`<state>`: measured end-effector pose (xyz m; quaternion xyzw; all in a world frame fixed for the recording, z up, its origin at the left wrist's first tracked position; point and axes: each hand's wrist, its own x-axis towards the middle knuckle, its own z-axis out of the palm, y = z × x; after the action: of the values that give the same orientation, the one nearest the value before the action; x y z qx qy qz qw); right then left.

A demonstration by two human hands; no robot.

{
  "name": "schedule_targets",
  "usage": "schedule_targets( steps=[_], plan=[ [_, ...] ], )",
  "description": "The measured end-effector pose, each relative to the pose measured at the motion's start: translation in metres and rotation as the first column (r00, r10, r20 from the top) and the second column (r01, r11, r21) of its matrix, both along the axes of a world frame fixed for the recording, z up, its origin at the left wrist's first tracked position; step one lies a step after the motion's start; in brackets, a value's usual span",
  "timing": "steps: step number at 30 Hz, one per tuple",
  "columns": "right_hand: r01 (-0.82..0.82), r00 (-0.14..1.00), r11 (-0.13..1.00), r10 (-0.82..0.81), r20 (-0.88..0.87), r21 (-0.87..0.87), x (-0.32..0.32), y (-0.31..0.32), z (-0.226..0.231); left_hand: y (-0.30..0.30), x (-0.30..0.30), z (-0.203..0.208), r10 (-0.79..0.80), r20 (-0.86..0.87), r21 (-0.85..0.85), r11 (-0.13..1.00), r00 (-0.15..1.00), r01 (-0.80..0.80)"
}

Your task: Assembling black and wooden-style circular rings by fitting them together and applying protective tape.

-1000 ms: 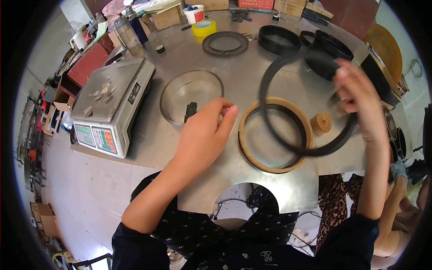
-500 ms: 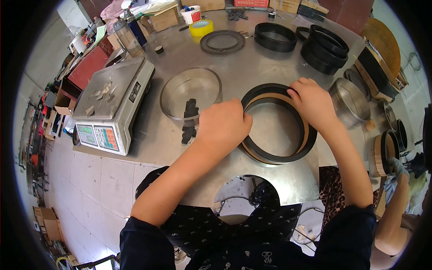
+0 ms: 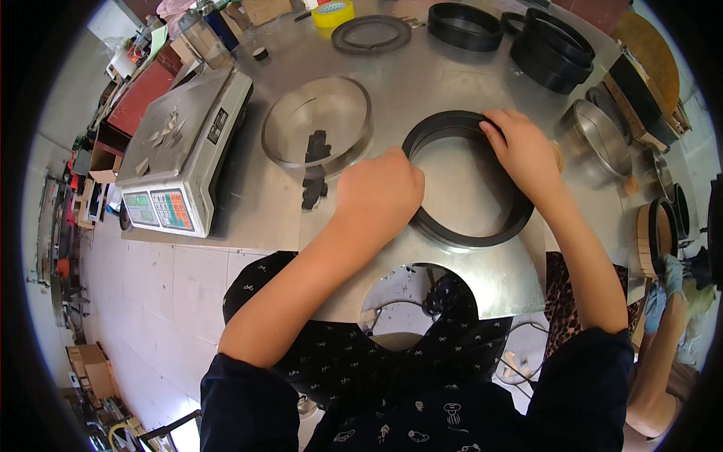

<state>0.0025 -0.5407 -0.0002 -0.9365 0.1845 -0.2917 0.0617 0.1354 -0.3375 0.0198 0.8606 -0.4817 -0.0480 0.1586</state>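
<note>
A wide black ring lies on the metal table in front of me, its inner wall dark all round. At its left rim my left hand is closed, fingers curled and mostly hidden behind the knuckles. My right hand grips the far right rim, with the thumb toward the inside and the fingers over the top. A small tan curved piece shows just behind the right hand; I cannot tell whether the hand touches it. Left of the black ring stands a clear-looking metal ring, with crumpled black strips by it.
A digital scale with scraps on its pan stands at the left. Black rings and a flat grey ring lie at the back, beside yellow tape. Steel rings stand right. A co-worker's gloved hand holds a tan-and-black ring.
The tan band seen inside the black ring before no longer shows there; a tan piece now appears behind my right hand. The view has tipped, so the table sits higher. Both hands stay at the rim.
</note>
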Motion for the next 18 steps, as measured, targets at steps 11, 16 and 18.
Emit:
schedule_targets(
  steps=[11,16,18],
  plan=[
    [-0.186,0.918,0.976,0.212,-0.334,0.11,-0.034,0.133,0.027,0.047,0.034,0.008,0.1,-0.669,0.038,0.994,0.736,-0.101],
    [-0.165,0.928,0.976,0.202,-0.312,0.142,-0.038,0.13,0.028,0.081,0.003,-0.01,-0.082,-0.624,-0.193,0.98,0.777,-0.052],
    [-0.093,0.956,0.958,0.162,-0.246,0.271,-0.044,0.134,0.047,0.095,-0.026,-0.023,-0.214,-0.82,-0.335,0.931,0.53,-0.142]
  ],
)
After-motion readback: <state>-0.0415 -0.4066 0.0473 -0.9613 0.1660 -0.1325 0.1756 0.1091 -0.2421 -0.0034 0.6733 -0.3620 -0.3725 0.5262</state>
